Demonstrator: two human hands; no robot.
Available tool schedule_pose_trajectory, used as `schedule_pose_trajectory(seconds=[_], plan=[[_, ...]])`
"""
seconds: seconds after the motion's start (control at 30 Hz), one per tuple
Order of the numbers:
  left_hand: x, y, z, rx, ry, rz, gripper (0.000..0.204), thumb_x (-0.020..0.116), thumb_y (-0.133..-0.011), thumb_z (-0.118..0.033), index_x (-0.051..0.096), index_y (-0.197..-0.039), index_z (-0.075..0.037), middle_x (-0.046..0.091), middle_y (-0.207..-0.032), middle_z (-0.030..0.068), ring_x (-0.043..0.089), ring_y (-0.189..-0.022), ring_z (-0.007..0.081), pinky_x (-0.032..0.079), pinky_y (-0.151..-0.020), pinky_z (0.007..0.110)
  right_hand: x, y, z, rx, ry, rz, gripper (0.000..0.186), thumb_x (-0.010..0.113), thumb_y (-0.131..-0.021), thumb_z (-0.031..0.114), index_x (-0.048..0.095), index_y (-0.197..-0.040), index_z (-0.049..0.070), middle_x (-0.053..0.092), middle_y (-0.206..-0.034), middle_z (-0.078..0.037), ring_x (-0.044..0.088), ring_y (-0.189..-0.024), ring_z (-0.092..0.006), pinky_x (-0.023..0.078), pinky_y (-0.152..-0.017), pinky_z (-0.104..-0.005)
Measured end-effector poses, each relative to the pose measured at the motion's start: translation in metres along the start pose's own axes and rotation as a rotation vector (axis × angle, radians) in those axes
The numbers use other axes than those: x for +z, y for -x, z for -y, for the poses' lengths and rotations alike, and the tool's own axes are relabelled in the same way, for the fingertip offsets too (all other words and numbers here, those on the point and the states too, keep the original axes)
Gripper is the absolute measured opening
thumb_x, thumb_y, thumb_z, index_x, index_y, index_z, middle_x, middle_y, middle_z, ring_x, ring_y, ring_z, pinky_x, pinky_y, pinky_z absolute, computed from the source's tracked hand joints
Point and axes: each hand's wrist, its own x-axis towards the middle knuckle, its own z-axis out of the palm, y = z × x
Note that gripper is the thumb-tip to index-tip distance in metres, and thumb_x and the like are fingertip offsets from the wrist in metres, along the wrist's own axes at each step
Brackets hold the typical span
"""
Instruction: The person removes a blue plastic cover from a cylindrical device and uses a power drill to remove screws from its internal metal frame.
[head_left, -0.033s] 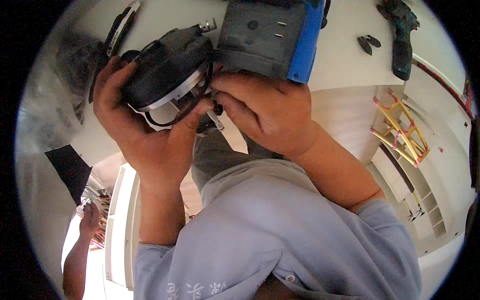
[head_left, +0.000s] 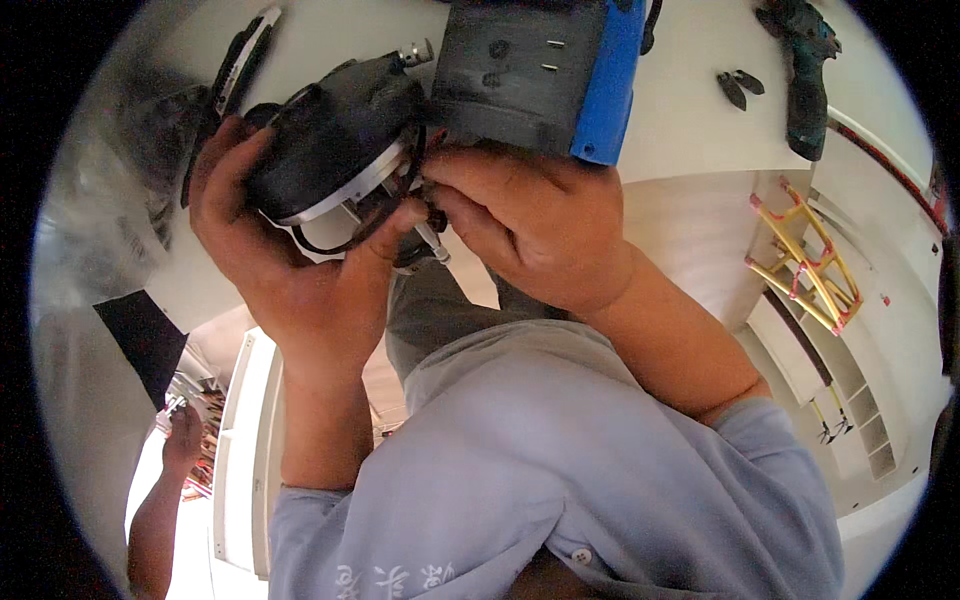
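Note:
My left hand is wrapped round a black rounded housing with a silvery metal rim, its thumb near a black cable loop. A knurled metal fitting sticks out of the housing's far side. My right hand is closed at the right side of the housing, thumb and forefinger pinched near the rim; what they hold is hidden by the fingers. Just below the fingertips a short silvery rod points down toward me. A dark grey box with a blue side stands right beyond my right hand.
On the white table lie a dark power tool and two small black pieces at far right. A black-and-white long object and clear plastic wrap are at left. A yellow frame stands right; another person's hand shows lower left.

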Motion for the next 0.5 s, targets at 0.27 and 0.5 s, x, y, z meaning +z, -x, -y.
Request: schedule_pose_trajectory(seconds=[0.27, 0.5], plan=[[0.001, -0.002, 0.001, 0.058, 0.014, 0.016, 0.102, 0.101, -0.064, -0.031, 0.042, -0.143, -0.004, 0.047, -0.146, 0.0184, 0.049, -0.136, 0.0336, 0.038, -0.118, 0.044, -0.002, 0.002, -0.004, -0.083, 0.058, -0.023, 0.035, 0.08, -0.07, 0.006, 0.076, -0.104, 0.013, 0.076, -0.097, -0.007, 0.074, -0.083, -0.0265, 0.058, -0.073, -0.0366], [0.004, 0.0, -0.001, 0.032, 0.01, 0.032, 0.095, 0.097, -0.07, -0.023, 0.042, -0.144, -0.003, 0.045, -0.145, 0.0178, 0.048, -0.134, 0.0328, 0.039, -0.116, 0.043, 0.008, -0.001, -0.013, -0.188, 0.193, -0.123, 0.022, 0.07, -0.082, 0.031, 0.07, -0.103, 0.024, 0.067, -0.086, 0.002, 0.068, -0.069, -0.0241, 0.052, -0.051, -0.0404]])
